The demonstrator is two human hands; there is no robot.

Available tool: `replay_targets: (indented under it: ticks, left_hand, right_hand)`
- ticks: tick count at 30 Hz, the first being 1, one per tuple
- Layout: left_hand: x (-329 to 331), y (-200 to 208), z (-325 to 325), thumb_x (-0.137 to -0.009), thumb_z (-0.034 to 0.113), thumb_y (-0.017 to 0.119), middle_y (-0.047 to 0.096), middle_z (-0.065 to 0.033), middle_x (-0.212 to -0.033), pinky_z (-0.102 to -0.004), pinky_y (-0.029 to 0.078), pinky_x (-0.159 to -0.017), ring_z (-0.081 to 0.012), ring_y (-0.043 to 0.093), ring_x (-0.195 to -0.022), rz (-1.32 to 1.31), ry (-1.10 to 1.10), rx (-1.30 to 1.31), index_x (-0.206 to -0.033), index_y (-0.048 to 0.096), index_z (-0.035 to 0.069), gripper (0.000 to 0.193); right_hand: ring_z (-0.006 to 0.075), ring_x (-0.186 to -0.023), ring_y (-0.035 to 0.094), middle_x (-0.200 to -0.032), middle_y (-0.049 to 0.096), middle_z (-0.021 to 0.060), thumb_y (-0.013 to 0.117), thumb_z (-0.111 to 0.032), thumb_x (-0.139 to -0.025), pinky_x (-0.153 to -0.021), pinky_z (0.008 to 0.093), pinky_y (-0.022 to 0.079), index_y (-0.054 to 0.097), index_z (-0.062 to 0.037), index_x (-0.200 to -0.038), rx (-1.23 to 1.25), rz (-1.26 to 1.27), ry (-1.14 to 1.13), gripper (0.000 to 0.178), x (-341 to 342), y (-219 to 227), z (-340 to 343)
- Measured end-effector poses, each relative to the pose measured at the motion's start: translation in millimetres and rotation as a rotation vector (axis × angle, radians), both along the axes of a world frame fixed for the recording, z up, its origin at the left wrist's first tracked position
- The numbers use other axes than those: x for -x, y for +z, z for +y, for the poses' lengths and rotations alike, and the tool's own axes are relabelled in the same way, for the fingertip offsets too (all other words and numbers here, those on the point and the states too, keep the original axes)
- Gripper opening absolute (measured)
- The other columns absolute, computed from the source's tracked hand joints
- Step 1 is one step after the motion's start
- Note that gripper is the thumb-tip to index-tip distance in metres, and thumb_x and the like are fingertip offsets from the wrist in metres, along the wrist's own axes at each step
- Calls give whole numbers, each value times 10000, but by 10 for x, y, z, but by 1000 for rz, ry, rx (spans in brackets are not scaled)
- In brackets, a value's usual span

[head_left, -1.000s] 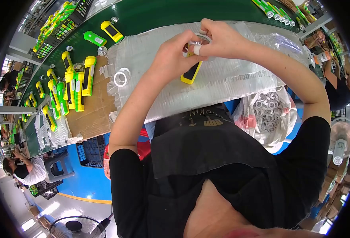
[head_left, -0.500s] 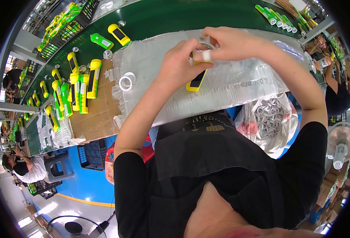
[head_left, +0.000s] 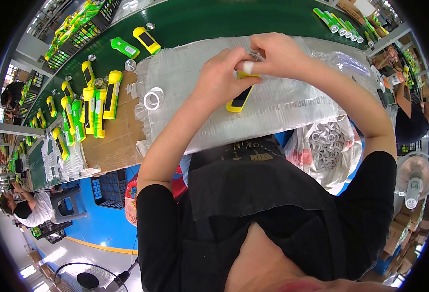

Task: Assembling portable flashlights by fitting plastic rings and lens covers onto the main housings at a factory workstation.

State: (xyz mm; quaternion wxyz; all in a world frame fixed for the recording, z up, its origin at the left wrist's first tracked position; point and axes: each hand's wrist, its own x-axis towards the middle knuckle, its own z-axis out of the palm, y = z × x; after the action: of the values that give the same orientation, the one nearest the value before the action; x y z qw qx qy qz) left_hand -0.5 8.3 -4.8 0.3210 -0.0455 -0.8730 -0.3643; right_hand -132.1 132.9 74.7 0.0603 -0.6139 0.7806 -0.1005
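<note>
A yellow flashlight (head_left: 239,100) with a dark panel slants over the padded work surface, its head end mostly hidden by my fingers. My left hand (head_left: 222,73) is closed around its upper body. At the head end, my right hand (head_left: 278,54) curls its fingers and thumb around the rim, where a clear, shiny edge (head_left: 257,56) shows between both hands. White wrapping (head_left: 247,67) covers the tip of my right thumb. To the left of my left forearm, two white rings (head_left: 152,99) lie overlapping on the plastic-covered surface.
Several yellow and green flashlights (head_left: 94,113) stand or lie at the left on cardboard (head_left: 108,151), with loose reflectors (head_left: 130,65) nearby. More flashlights (head_left: 332,24) line the far right of the green bench (head_left: 195,29). A sack of white rings (head_left: 327,146) hangs below the right edge.
Both hands stay at the flashlight's head end. My right fingers and thumb have shifted slightly to the left around it. The whole view has moved a little.
</note>
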Motion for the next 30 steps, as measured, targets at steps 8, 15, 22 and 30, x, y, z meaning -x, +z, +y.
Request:
replay_targets:
  ticks: [8,15,22,30]
  left_hand:
    - [46,-22,-48,-665,155,874,680,-19,-923,-296,501,-669,-175,631,-763,-45,0,-43,-925,603,96,380]
    - [-158,81,-127,-656,245,899,585,-180,-1249,-419,467,-989,-284,594,-1149,-24,-240,-302,-1450,287,107,1012]
    - [-322,-5,-113,-747,306,791,633,-193,-1147,-428,491,-915,-326,631,-1056,-423,-620,-284,-1496,253,101,945]
    - [692,-397,-1404,-847,445,681,629,-170,-788,-445,519,-734,-379,645,-799,-206,314,432,-1370,437,212,622]
  right_hand:
    - [193,-612,539,-714,565,80,765,-408,-760,-546,330,428,586,-27,-898,160,-147,62,443,142,-231,64]
    - [149,-621,539,-725,560,55,793,-295,-737,-543,286,424,572,-22,-924,406,-357,117,398,-49,130,280]
    - [278,-690,648,-860,646,109,560,-423,-907,-588,369,497,580,-112,-1137,578,-123,338,387,67,-76,328]
    - [392,-897,643,-985,667,165,449,-335,-992,-769,425,503,563,-158,-1156,767,-273,-408,266,1362,-1538,-734]
